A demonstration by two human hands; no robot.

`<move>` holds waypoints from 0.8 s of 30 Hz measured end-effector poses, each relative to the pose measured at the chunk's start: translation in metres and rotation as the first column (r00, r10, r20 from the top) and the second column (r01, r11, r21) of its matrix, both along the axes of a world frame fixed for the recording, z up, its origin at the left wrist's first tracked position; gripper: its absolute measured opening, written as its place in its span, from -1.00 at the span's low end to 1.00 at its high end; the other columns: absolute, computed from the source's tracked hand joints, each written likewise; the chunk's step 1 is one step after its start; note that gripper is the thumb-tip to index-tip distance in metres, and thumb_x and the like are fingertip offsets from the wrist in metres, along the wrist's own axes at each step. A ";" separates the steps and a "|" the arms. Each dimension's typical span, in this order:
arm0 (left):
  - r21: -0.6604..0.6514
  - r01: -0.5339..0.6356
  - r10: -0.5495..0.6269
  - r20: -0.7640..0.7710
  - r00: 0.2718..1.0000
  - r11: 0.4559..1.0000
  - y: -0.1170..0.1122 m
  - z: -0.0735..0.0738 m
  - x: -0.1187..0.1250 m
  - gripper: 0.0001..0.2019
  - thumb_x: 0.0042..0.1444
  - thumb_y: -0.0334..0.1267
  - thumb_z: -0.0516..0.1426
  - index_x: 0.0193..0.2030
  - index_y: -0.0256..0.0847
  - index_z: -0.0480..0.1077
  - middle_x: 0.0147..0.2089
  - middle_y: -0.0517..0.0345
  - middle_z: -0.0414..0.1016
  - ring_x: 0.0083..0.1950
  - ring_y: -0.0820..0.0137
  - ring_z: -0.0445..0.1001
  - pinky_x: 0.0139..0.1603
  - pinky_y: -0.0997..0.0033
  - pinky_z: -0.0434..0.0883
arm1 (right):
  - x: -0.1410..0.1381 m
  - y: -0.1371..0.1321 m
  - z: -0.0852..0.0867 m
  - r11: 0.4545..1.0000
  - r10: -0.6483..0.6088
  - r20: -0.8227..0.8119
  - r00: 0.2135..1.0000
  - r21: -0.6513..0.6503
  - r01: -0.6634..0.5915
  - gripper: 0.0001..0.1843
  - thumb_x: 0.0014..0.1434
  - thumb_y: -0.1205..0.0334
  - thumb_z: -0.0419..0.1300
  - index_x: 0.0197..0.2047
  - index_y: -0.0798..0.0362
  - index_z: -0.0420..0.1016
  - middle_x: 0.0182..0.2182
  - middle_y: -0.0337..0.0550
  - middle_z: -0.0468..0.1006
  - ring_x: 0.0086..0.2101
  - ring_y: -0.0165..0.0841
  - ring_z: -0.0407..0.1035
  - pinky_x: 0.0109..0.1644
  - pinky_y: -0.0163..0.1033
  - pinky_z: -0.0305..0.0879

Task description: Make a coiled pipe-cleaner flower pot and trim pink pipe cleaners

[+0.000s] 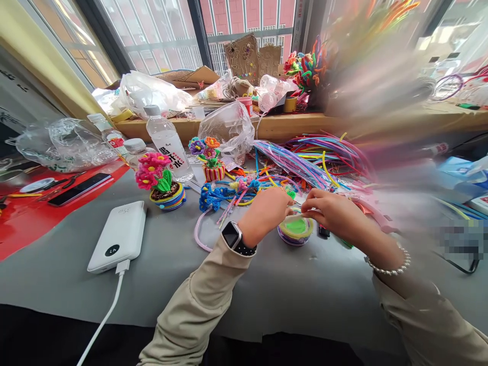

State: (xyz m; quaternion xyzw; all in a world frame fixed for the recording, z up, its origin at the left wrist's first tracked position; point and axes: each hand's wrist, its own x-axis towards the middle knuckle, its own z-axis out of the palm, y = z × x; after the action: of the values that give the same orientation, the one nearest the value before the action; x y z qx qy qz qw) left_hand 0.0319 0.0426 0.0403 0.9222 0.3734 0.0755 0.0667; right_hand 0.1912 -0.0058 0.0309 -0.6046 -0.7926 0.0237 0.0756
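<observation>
A: Two hands are seen over a small coiled pipe-cleaner pot [296,231], which rests on the grey table cover [267,284] near the middle of the view. The left hand [267,209], with a smartwatch [233,237] worn on its wrist, is curled at the pot's left rim. The right hand [331,211], with a bead bracelet [389,267] at its wrist, is closed in a pinch over the pot's top edge.

B: What is being pinched?

A: A thin pale strand appears to be gripped between thumb and forefinger of the right hand, just above the green inside of the pot. Whether anything is gripped by the left hand cannot be told, since its fingers are hidden behind its back.

B: What is laid around them?

A: A loose heap of coloured pipe cleaners [305,157] is spread just behind the hands. Two finished flower pots are set to the left: a pink one [162,183] and a purple-and-orange one [209,160]. A water bottle [168,142] stands between them, further back. A white power bank [118,236] with its cable plugged in lies well to the left.
</observation>
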 end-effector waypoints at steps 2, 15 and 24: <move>0.010 -0.013 0.014 -0.044 0.999 1.000 0.002 0.001 0.003 -0.83 -0.02 -0.27 0.12 -0.31 -0.21 0.50 -0.28 0.02 0.52 -0.23 0.29 0.46 -0.26 0.40 0.33 | -0.005 0.002 0.003 0.999 -0.037 0.045 0.998 -0.015 0.037 -0.79 0.12 0.24 0.02 -0.33 -0.01 0.48 -0.28 -0.20 0.42 -0.36 -0.44 0.34 -0.45 -0.37 0.07; 0.091 0.017 -0.002 -0.166 0.986 0.996 0.003 0.004 0.007 -0.79 -0.04 -0.20 0.13 -0.34 -0.31 0.47 -0.31 -0.07 0.49 -0.21 0.19 0.46 -0.24 0.30 0.37 | -0.016 0.007 0.001 0.995 -0.099 0.144 0.985 0.008 0.099 -0.81 0.12 0.21 0.00 -0.33 0.04 0.42 -0.31 -0.17 0.40 -0.40 -0.42 0.33 -0.52 -0.34 -0.09; 0.084 0.006 0.005 -0.131 0.991 0.996 0.006 -0.004 0.015 -0.81 0.00 -0.27 0.08 -0.33 -0.31 0.46 -0.35 -0.10 0.48 -0.22 0.17 0.48 -0.29 0.29 0.39 | -0.028 0.012 -0.002 0.990 -0.139 0.197 0.971 -0.006 0.143 -0.85 0.11 0.27 0.01 -0.30 0.08 0.38 -0.30 -0.11 0.45 -0.35 -0.36 0.37 -0.48 -0.33 0.03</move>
State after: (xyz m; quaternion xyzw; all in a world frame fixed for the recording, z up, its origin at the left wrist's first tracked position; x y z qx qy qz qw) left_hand 0.0470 0.0487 0.0365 0.9273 0.3732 0.0304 0.0032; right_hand 0.1629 0.0060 0.0293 -0.6594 -0.7510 -0.0332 -0.0074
